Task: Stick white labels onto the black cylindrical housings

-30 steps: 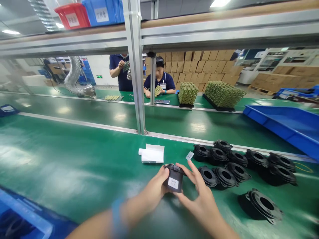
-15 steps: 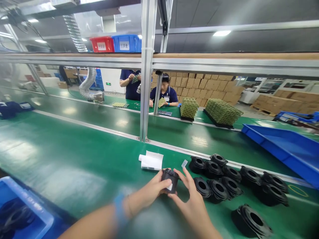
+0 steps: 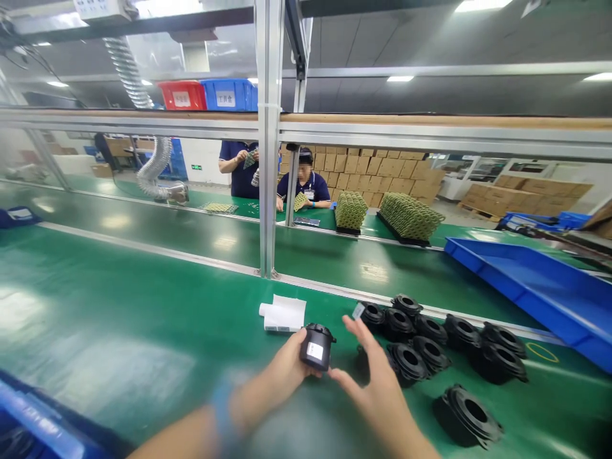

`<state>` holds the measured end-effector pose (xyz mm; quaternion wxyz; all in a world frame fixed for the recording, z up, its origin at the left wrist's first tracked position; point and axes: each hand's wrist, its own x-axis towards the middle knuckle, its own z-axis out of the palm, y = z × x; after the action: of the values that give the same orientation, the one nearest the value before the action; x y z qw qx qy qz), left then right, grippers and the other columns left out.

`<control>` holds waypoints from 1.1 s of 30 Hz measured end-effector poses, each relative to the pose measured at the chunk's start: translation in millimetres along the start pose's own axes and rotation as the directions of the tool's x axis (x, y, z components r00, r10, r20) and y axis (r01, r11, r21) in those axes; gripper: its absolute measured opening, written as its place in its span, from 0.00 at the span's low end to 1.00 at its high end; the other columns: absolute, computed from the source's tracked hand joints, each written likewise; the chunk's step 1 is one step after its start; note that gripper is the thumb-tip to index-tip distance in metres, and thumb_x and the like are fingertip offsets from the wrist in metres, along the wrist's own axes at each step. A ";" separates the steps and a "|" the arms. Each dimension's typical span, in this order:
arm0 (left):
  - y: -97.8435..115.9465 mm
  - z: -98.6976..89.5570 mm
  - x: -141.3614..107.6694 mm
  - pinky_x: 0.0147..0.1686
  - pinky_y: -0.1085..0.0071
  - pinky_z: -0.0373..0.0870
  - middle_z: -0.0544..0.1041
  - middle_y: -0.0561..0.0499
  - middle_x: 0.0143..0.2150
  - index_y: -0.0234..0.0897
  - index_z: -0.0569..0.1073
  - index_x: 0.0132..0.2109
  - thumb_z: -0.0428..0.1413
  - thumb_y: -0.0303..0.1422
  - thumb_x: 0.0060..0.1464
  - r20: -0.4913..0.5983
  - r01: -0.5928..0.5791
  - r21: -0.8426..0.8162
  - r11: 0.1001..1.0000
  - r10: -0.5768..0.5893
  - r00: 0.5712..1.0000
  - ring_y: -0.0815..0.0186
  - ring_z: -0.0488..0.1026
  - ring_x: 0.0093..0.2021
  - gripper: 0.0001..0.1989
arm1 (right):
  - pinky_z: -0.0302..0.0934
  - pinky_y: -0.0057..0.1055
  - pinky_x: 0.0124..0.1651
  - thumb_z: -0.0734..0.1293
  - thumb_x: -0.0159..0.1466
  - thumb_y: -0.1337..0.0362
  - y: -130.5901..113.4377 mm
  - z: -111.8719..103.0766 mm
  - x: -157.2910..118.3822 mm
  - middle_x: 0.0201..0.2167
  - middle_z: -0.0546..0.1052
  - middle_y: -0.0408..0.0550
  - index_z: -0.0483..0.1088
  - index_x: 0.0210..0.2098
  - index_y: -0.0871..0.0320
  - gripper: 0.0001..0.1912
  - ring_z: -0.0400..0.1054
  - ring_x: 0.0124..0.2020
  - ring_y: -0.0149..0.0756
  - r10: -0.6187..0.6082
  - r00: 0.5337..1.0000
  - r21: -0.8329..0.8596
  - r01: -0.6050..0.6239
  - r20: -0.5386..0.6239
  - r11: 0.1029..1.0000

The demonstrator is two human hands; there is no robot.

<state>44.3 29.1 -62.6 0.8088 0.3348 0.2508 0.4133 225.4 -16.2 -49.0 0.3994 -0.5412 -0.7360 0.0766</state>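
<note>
My left hand (image 3: 287, 362) is closed around a black cylindrical plastic housing (image 3: 316, 341). A white label (image 3: 315, 350) sits on the side of the housing facing me. Just right of it, my right hand (image 3: 370, 376) is open, thumb and fingers spread; the thumb tip is close to the housing's lower edge. A small pale label (image 3: 358, 311) shows at the tip of a right-hand finger, seemingly stuck to it. Behind the housing lies a roll of white labels (image 3: 285, 313) with its end unrolled on the green bench (image 3: 182, 306).
Several black ring-shaped housings (image 3: 406, 362) stand to the right, one nearer (image 3: 468, 414). A large blue tray (image 3: 530, 287) lies beyond them, and a blue bin (image 3: 43, 414) at lower left. A metal post (image 3: 266, 191) rises ahead; two co-workers (image 3: 308, 185) are across the bench.
My right hand has come away from the housing. The left hand has turned the housing so its label faces me more fully. The view has shifted slightly.
</note>
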 end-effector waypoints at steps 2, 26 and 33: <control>1.5 -3.1 3.2 0.33 0.69 0.62 0.77 0.42 0.37 0.27 0.70 0.50 0.53 0.49 0.57 0.006 0.002 -0.027 1.000 -0.002 1.000 0.60 0.75 0.33 0.27 | 0.53 0.54 0.62 0.67 0.65 0.53 11.0 -15.5 4.4 0.65 0.60 0.55 0.39 0.70 0.50 0.42 0.56 0.64 0.53 -0.040 0.996 -0.155 0.026 -0.084 0.988; 10.9 -24.9 12.5 0.38 0.70 0.69 0.77 0.40 0.47 0.33 0.70 0.54 0.57 0.51 0.56 -0.125 -0.048 0.316 0.947 0.092 0.988 0.60 0.75 0.42 0.28 | 0.46 0.54 0.64 0.71 0.58 0.56 37.3 -36.8 5.4 0.55 0.71 0.55 0.39 0.70 0.57 0.51 0.59 0.59 0.54 0.160 0.982 -0.386 -0.109 0.102 0.916; 10.2 -34.0 25.4 0.63 0.57 0.56 0.68 0.44 0.61 0.40 0.64 0.61 0.64 0.31 0.48 0.003 -0.263 0.684 0.681 0.358 0.934 0.55 0.67 0.58 0.33 | 0.38 0.51 0.68 0.73 0.53 0.61 31.8 -49.8 0.6 0.58 0.68 0.55 0.41 0.69 0.56 0.54 0.55 0.63 0.49 0.196 0.960 -0.377 -0.109 0.201 0.920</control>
<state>29.5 66.2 -80.3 0.5319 0.6141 0.3750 0.4465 282.2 -18.8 -32.7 0.1959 -0.6484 -0.7348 0.0340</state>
